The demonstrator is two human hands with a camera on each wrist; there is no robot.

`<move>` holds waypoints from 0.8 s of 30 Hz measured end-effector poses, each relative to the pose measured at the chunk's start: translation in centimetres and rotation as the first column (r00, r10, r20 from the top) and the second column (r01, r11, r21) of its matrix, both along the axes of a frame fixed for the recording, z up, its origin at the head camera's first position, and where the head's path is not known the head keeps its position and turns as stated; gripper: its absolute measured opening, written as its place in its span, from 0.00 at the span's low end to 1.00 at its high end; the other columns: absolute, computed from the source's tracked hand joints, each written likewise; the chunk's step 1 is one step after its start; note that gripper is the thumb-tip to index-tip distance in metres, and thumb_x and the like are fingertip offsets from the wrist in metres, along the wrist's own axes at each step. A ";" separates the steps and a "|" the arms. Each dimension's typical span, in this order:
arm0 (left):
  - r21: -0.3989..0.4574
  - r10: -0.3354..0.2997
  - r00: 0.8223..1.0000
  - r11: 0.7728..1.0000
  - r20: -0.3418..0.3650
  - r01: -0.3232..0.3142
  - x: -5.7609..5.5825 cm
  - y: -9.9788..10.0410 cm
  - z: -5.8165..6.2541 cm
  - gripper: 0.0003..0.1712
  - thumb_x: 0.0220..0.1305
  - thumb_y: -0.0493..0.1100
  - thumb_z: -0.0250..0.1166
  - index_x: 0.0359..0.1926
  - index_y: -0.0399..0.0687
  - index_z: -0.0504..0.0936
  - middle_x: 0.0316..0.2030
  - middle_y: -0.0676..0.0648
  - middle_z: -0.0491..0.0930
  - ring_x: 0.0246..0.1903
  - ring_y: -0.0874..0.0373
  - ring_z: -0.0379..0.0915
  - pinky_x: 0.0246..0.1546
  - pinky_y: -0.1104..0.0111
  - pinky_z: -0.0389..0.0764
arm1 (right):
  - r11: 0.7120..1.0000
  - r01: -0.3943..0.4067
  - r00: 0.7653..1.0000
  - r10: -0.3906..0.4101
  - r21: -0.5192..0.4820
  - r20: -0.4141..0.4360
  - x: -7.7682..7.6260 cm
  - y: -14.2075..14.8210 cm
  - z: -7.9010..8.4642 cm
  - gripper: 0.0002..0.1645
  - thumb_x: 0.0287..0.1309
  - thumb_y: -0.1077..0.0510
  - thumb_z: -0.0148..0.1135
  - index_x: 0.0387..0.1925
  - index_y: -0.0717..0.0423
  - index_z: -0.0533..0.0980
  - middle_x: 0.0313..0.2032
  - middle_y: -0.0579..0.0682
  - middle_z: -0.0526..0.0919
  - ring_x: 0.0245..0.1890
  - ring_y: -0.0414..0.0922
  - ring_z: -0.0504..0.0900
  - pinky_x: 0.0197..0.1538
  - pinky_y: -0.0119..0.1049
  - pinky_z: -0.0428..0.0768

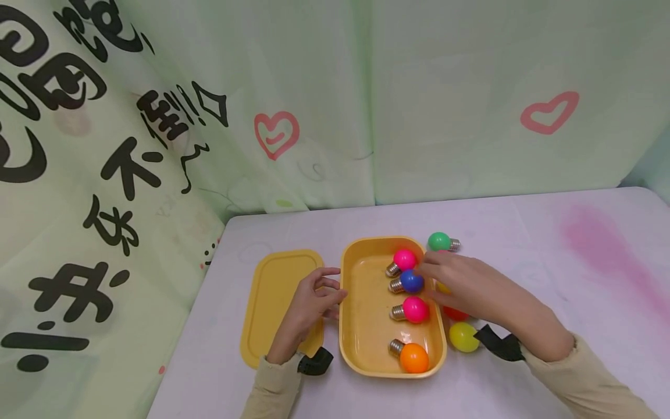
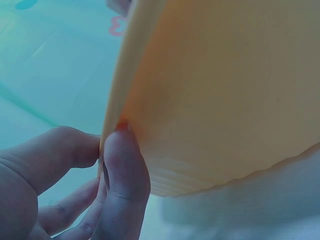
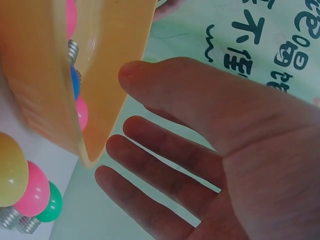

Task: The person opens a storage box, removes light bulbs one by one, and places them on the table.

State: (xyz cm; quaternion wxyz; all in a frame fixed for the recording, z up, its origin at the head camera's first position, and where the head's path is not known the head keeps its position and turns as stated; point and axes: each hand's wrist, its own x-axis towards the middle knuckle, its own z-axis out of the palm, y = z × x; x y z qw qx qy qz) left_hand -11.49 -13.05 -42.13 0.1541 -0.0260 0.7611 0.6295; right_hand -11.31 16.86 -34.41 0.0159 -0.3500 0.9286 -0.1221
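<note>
A yellow plastic container [image 1: 363, 329] stands on the table with several toy light bulbs inside: one pink bulb [image 1: 405, 259], a blue bulb [image 1: 412, 281], another pink bulb [image 1: 416, 309] and an orange bulb [image 1: 414, 358]. My left hand [image 1: 314, 297] pinches its left rim between thumb and fingers, as the left wrist view shows up close. Above the right rim hovers my right hand [image 1: 463, 282], fingers spread and holding nothing in the right wrist view. It partly hides bulbs lying outside the right wall.
Left of the container lies a flat yellow lid [image 1: 274, 291], partly beneath my left arm. Along the right wall are a green bulb [image 1: 439, 241], a red bulb [image 1: 455, 314] and a yellow bulb [image 1: 463, 337]. A curtain [image 1: 445, 116] with drawn hearts hangs behind the table.
</note>
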 end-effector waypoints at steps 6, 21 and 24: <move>0.010 -0.004 1.000 1.000 -0.005 0.004 0.0 -0.1 -0.1 0.28 0.63 0.37 0.69 0.63 0.43 0.72 0.42 0.42 0.78 0.26 0.57 0.79 0.28 0.66 0.86 | 1.000 0.018 0.999 -0.018 -0.010 0.052 -0.8 -1.0 0.3 0.18 0.51 0.58 0.76 0.45 0.54 0.82 0.43 0.50 0.81 0.40 0.45 0.79 0.42 0.40 0.86; 0.016 -0.007 1.000 1.000 -0.016 0.007 0.0 -0.1 -0.2 0.28 0.63 0.37 0.69 0.63 0.42 0.72 0.42 0.42 0.78 0.27 0.57 0.80 0.28 0.67 0.86 | 0.999 0.028 0.997 -0.026 -0.016 0.072 -2.3 -3.0 0.2 0.18 0.54 0.57 0.74 0.46 0.57 0.81 0.45 0.54 0.82 0.44 0.49 0.80 0.48 0.43 0.85; 0.017 -0.005 1.000 1.000 -0.011 0.005 0.0 0.0 -0.2 0.28 0.63 0.37 0.69 0.63 0.43 0.72 0.42 0.42 0.77 0.27 0.57 0.80 0.28 0.66 0.86 | 1.000 0.025 0.997 -0.024 -0.011 0.078 -2.6 -3.2 0.1 0.17 0.54 0.57 0.74 0.45 0.57 0.81 0.44 0.53 0.82 0.44 0.49 0.80 0.48 0.43 0.85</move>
